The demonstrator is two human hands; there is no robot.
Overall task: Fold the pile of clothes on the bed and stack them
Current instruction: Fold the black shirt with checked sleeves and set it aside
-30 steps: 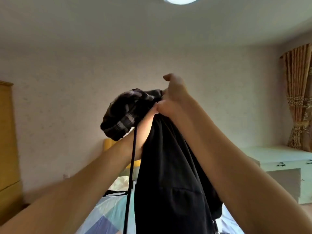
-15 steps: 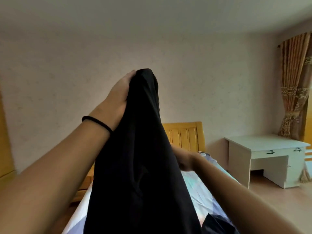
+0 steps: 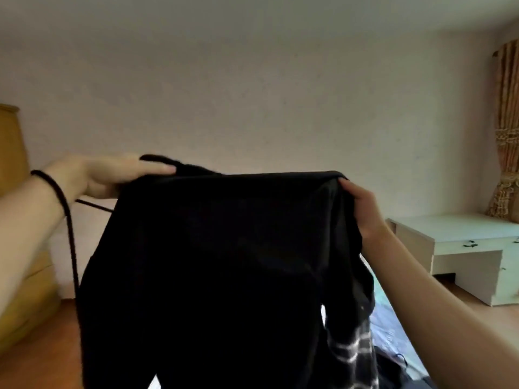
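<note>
Ahead of you stands a pale, faintly speckled wall (image 3: 252, 102) under a plain ceiling (image 3: 252, 15); at your far right hangs a gold patterned curtain (image 3: 507, 130), gathered low; below it sits a white desk (image 3: 460, 234) with dark drawer handles; a yellow wooden cabinet (image 3: 14, 220) fills your left edge; the wood floor (image 3: 36, 360) glows warm orange; the light is soft and dim.

views: one, head-worn wide-angle | faces: forward and nearly level across the room toward the far wall (image 3: 252, 108), ceiling strip at top | near: black garment (image 3: 210, 262) held up close fills the lower centre, forearms enter from both lower corners | far: white desk (image 3: 463, 242) right, bed (image 3: 393, 327) low right | shared: none, single view
</note>
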